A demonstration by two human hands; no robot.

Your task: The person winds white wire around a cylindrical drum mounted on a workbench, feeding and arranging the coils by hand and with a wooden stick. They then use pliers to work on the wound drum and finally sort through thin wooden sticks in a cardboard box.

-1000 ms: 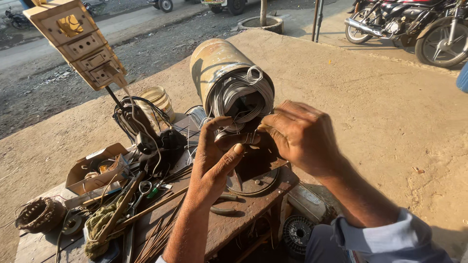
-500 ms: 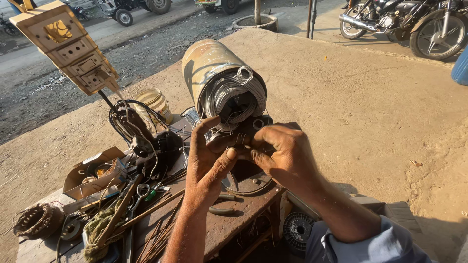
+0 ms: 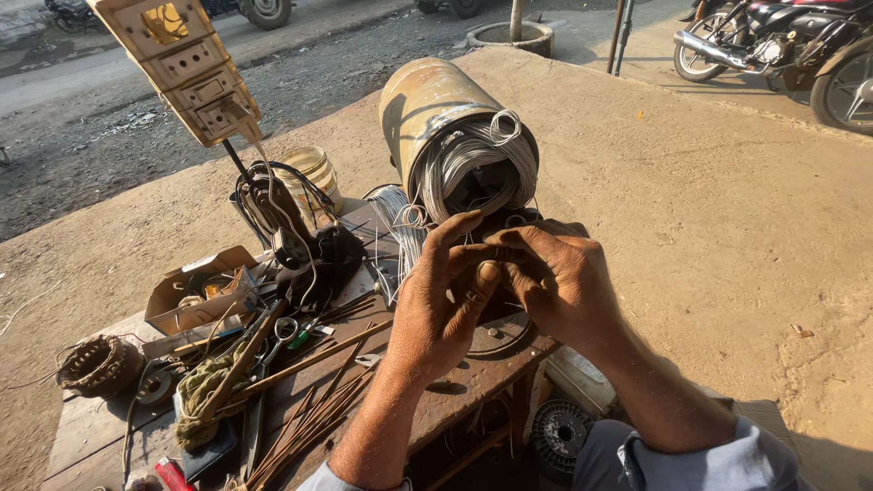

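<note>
Motor winding beside both hands

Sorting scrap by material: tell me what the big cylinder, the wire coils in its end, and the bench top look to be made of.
Cylinder: likely sheet metal, cream paint worn with brownish patches.
Wire coils: pale, glossy strands, probably coated or aluminium winding wire; cannot tell which.
Bench top: apparently wood, dark, stained boards.

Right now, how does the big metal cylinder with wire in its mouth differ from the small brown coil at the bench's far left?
The metal cylinder is far larger than the brown coil. The cylinder has a yellowish shell and pale silvery wire; the coil is dark, rusty brown. The cylinder lies tilted just beyond both hands; the coil sits alone, untouched. Both rest on the cluttered bench and hold wound wire.
</note>
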